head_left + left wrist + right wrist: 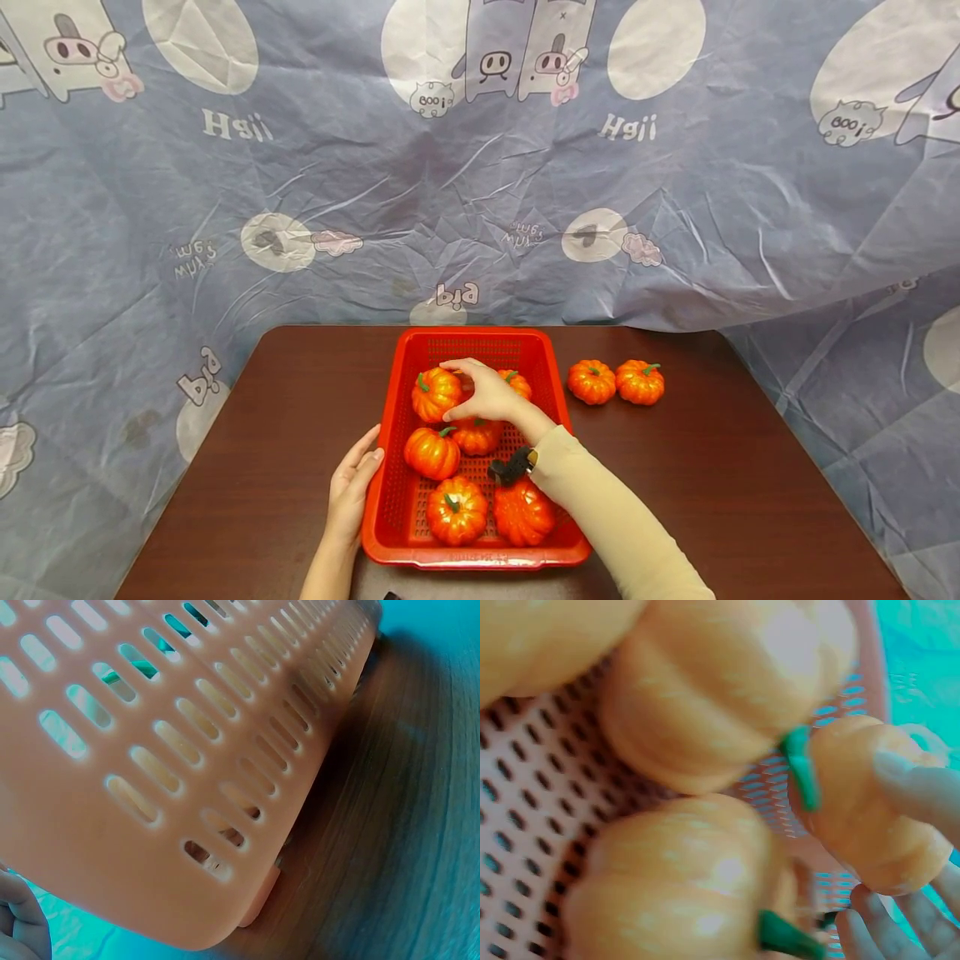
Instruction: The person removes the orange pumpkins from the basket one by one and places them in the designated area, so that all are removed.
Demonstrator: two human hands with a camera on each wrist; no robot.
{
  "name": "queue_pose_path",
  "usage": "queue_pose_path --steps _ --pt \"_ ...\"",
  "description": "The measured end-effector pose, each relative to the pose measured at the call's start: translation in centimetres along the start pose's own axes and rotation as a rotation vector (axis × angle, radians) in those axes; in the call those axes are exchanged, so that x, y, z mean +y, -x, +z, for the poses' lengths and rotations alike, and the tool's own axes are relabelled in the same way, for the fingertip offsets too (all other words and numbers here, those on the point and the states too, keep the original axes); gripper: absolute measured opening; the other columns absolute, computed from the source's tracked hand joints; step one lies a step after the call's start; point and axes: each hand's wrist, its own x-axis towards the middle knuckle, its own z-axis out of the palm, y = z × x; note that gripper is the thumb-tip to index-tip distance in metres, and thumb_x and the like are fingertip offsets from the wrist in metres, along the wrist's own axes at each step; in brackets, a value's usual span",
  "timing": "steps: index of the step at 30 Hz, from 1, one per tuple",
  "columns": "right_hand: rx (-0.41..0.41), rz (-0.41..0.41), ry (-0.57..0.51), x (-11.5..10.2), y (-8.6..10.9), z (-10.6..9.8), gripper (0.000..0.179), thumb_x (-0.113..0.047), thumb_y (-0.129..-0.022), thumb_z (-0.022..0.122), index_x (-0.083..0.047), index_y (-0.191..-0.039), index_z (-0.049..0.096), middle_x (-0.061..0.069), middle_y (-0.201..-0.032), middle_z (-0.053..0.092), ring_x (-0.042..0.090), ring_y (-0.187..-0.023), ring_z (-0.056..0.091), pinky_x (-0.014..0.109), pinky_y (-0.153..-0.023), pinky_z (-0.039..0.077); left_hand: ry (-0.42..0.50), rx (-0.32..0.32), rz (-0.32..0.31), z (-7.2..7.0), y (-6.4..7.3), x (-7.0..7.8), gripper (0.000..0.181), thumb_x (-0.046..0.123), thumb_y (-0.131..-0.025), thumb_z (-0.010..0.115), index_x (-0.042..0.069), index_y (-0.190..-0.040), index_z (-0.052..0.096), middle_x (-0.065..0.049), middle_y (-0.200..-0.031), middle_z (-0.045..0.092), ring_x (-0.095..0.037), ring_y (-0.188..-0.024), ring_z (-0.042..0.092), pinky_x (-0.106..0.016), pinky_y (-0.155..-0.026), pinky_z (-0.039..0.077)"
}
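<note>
A dark brown, wood-grained bench (315, 408) spans the lower part of the frame. Directly on it stand a red basket (476, 557), at lower centre, and two orange pumpkins (591, 385), side by side, right of centre.

Your right sleeve (611, 504) is plain pale beige, with a black piece (510, 468) at its cuff. Your basket (468, 557) is solid red, patterned with small holes. You see orange pumpkins (437, 395) with green stems (452, 502), and a redder pumpkin (523, 513) near right. Your desk (697, 483) is dark reddish brown; the far cloth (420, 200) is grey-blue, printed with pale ovals, cartoon pigs and lettering.
</note>
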Motion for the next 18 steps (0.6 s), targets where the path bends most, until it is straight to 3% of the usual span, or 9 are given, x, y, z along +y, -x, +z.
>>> queue_pose_path --steps 6,10,13,18 --pt "0.074 0.046 -0.182 -1.3 0.1 -1.4 0.079 -0.013 -0.067 0.085 -0.006 -0.136 0.046 0.012 -0.13 0.047 0.028 -0.113 0.054 0.037 -0.092 0.047 -0.001 -0.001 0.002 -0.1 0.1 -0.1 0.045 0.005 -0.098 0.045 -0.007 -0.14 0.033 -0.009 -0.1 0.064 -0.018 -0.085 0.064 -0.032 -0.071 0.055" --pt "0.099 0.065 -0.258 -3.6 0.7 -3.2 0.078 -0.006 -0.07 0.081 0.0 -0.137 0.042 0.019 -0.133 0.046 0.035 -0.114 0.052 0.043 -0.095 0.044 0.002 -0.006 0.007 -0.1 0.0 -0.1 0.046 0.005 -0.098 0.045 -0.008 -0.14 0.032 -0.009 -0.099 0.064 -0.017 -0.084 0.064 -0.032 -0.07 0.055" --pt "0.126 0.095 -0.292 -4.3 1.0 -4.5 0.079 -0.008 -0.071 0.081 -0.003 -0.139 0.041 0.018 -0.134 0.046 0.035 -0.116 0.052 0.043 -0.095 0.045 0.009 -0.009 0.007 0.0 0.0 -0.1 0.047 0.005 -0.098 0.045 -0.008 -0.141 0.031 -0.009 -0.098 0.064 -0.017 -0.084 0.064 -0.032 -0.07 0.055" --pt "0.203 0.124 -0.359 -3.6 1.3 -6.5 0.079 -0.015 -0.071 0.083 -0.013 -0.139 0.042 0.013 -0.132 0.05 0.031 -0.113 0.056 0.039 -0.088 0.049 0.025 -0.012 0.002 0.1 0.0 -0.1 0.046 0.005 -0.098 0.045 -0.006 -0.141 0.033 -0.005 -0.095 0.064 -0.016 -0.082 0.063 -0.03 -0.069 0.055"
